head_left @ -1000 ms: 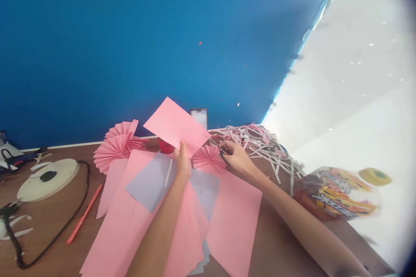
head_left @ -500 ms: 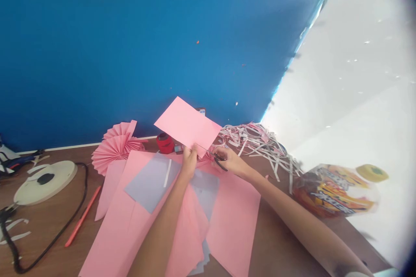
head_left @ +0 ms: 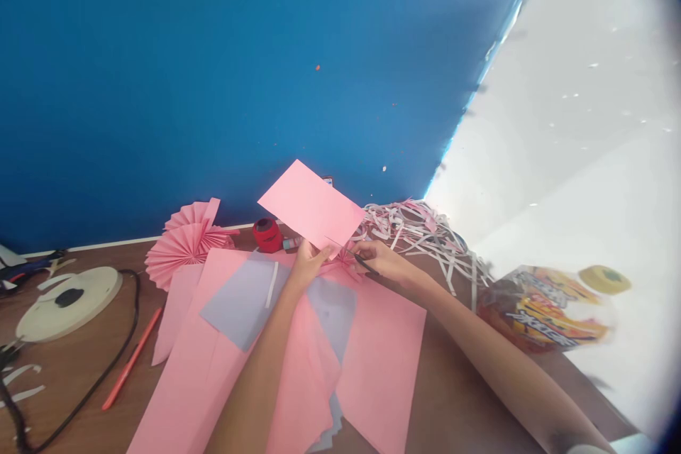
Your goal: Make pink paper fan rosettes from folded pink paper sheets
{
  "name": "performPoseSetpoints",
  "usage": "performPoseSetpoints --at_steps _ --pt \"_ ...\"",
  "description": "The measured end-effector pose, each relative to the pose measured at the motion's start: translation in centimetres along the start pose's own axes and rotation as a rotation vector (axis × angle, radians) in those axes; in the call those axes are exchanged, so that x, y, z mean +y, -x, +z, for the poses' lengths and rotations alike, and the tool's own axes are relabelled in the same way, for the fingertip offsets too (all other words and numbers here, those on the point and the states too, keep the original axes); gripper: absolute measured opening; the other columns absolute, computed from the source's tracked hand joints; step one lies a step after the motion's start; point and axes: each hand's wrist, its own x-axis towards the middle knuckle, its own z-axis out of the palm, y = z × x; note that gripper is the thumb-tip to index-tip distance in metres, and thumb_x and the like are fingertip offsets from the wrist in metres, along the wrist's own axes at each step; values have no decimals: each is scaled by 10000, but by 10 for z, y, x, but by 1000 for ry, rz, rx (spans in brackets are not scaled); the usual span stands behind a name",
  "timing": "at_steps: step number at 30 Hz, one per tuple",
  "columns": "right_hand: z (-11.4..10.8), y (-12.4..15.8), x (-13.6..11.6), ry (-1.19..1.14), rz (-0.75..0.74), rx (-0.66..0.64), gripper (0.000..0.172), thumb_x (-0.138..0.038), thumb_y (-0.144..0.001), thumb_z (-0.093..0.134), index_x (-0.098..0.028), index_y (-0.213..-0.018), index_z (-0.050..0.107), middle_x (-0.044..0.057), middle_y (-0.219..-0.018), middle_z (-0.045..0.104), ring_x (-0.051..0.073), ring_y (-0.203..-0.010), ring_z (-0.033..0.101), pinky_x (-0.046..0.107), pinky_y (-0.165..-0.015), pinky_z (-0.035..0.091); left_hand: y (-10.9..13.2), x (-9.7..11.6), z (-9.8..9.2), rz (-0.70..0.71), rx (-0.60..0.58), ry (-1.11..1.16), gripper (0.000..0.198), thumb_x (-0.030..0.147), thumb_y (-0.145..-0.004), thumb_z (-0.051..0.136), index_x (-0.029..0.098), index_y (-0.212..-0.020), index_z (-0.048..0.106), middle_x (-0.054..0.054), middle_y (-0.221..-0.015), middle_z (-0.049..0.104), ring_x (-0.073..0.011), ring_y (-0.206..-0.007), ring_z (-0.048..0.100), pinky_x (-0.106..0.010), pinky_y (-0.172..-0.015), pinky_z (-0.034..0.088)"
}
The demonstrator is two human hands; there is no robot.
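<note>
A rectangular pink sheet of paper [head_left: 311,202] is raised above the table, with my left hand [head_left: 309,262] pinching its lower corner. In my right hand [head_left: 386,262] are dark-handled scissors [head_left: 364,264], their blades lying at the sheet's lower edge close to my left fingers. Whether the blades are open or closed is too small to tell. Below both hands lie large pink sheets [head_left: 384,362] and grey-blue paper pieces [head_left: 242,301]. A pink folded paper fan [head_left: 348,262] shows partly behind my hands.
Pleated pink fans [head_left: 186,245] stand at the back left, near a red round container [head_left: 267,235]. Shredded paper strips [head_left: 425,234] pile up by the blue wall. A bottle [head_left: 553,308] lies at right. At left are a pale disc [head_left: 69,303], a black cable [head_left: 114,362] and a red stick [head_left: 132,360].
The pink sheet has shifted slightly to the right and tilted a little. My left thumb now stretches further along its lower edge. The view has moved slightly.
</note>
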Motion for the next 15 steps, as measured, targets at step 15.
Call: performPoseSetpoints --at_steps 15 --pt "-5 2 2 29 -17 -38 86 -203 -716 653 -161 -780 691 3 -635 640 123 -592 526 248 -564 351 2 -1 1 -22 11 -39 486 321 -671 790 159 -1044 524 -76 -1007 699 -151 -789 647 -250 -657 504"
